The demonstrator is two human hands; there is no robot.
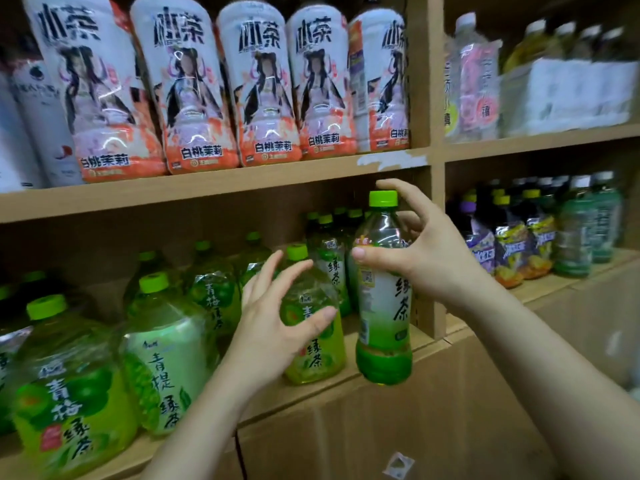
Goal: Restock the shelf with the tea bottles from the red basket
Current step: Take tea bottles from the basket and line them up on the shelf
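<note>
Lower shelf (428, 342), just left of the upright divider (426, 81). Right hand (433, 258) clamped on green tea bottle (384, 306) — thumb on its shoulder, fingers behind, index arched over the cap. Bottle upright, base at the shelf's front lip, beside the divider. Left hand (273, 327) farther left of the divider, fingers spread, gripping nothing — in front of a plum tea bottle (318, 355); contact unclear. Other green-capped bottles (162, 358) stand farther left still.

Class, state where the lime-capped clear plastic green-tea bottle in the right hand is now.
Head view, right of centre: the lime-capped green-tea bottle is upright in the right hand, at the front edge of the lower shelf, left of the wooden divider.
</note>
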